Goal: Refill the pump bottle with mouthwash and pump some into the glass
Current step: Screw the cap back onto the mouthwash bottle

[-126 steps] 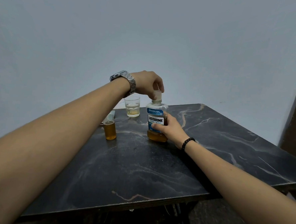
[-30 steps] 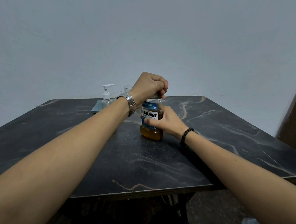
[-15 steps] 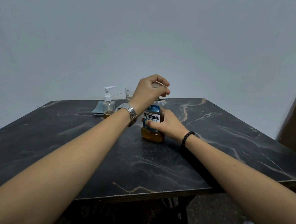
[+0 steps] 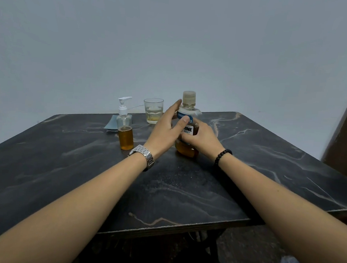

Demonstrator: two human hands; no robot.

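Judging by how things stand, the task looks close to finished. The pump bottle stands upright at about ten o'clock from the table's middle, its pump head screwed on and amber mouthwash filling roughly its lower half. Behind it, toward eleven o'clock, the glass holds a shallow pale layer of liquid, so some pumping seems already done. The mouthwash bottle stands at twelve o'clock with its cap seated on the neck, about a third full.

The right hand wraps its fingers round the front of the mouthwash bottle, over the label, and holds it on the table. The left hand is spread, fingers straight and loose, hovering just beside the bottle's left shoulder; whether the fingertips touch the plastic cannot be told. A folded blue cloth lies flat behind the pump bottle.

What seems left, if anything, is letting go of the big bottle and perhaps setting it aside.
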